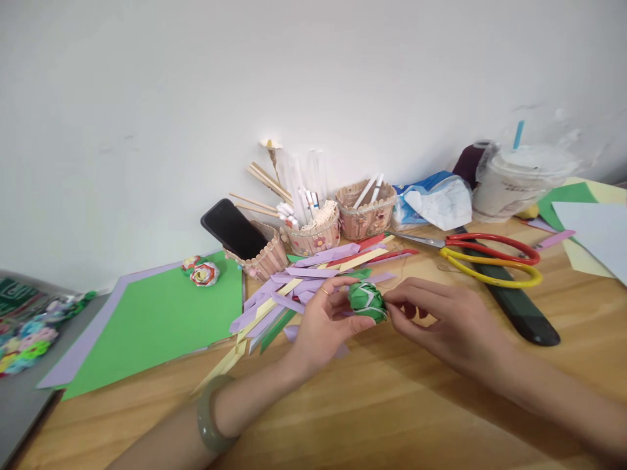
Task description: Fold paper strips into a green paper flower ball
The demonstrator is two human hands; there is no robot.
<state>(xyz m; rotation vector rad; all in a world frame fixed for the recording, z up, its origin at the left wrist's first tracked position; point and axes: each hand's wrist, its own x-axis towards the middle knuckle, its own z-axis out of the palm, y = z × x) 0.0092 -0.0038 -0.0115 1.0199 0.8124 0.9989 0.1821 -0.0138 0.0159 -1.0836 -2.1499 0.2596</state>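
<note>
A small ball [367, 301] of folded green and white paper strips is held above the wooden table. My left hand [329, 316] is closed around its left side, thumb below and fingers behind. At the ball's right edge, the thumb and index finger of my right hand [431, 313] are closed in a pinch; the exact bit of paper between them is too small to see. Loose purple, yellow, red and green paper strips [274, 303] lie in a pile behind my left hand. Two small folded-paper balls [204, 273] rest on a green paper sheet [147, 326] at the left.
Scissors [490, 258] with red and yellow handles lie over a dark flat bar [519, 313] at the right. Along the wall stand decorated baskets [316, 236], a phone [235, 228], a tissue pack [434, 199] and a lidded cup [524, 179]. More paper sheets [592, 232] lie far right.
</note>
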